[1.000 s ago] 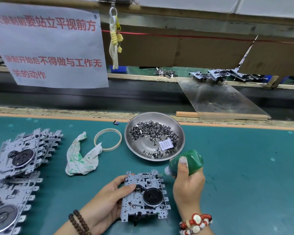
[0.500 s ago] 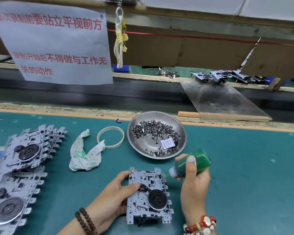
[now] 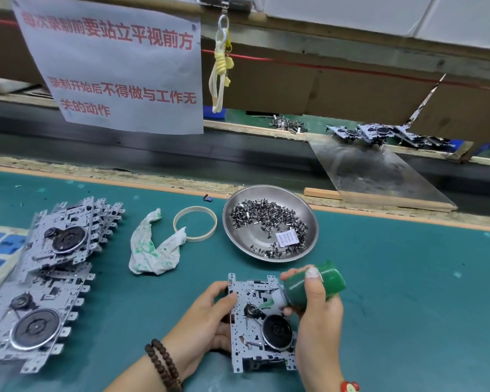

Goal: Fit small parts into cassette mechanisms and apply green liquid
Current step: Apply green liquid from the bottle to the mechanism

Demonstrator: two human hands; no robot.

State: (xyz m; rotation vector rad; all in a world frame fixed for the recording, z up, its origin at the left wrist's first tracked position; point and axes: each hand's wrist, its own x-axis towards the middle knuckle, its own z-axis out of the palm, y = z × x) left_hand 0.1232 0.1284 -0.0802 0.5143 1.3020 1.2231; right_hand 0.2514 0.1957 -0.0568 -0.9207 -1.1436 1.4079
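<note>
A silver cassette mechanism (image 3: pixel 259 326) with a black flywheel lies on the green mat near the front edge. My left hand (image 3: pixel 204 321) grips its left side, thumb on its top face. My right hand (image 3: pixel 317 309) holds a green squeeze bottle (image 3: pixel 313 287) tilted down to the left. The bottle's thin green nozzle touches a small black part near the mechanism's middle. A steel bowl (image 3: pixel 309 219) with several small dark parts and a white slip sits just behind.
Stacked cassette mechanisms (image 3: pixel 48 267) fill the left side. A green-stained white rag (image 3: pixel 153 247) and a cream ring (image 3: pixel 195 223) lie between the stack and the bowl. A conveyor belt (image 3: pixel 153 154) runs behind the mat, with a paper sign (image 3: pixel 116 63) hanging above it.
The green bottle has tipped down and moved left, so its nozzle now touches the mechanism. My left hand still holds the mechanism in the same place.
</note>
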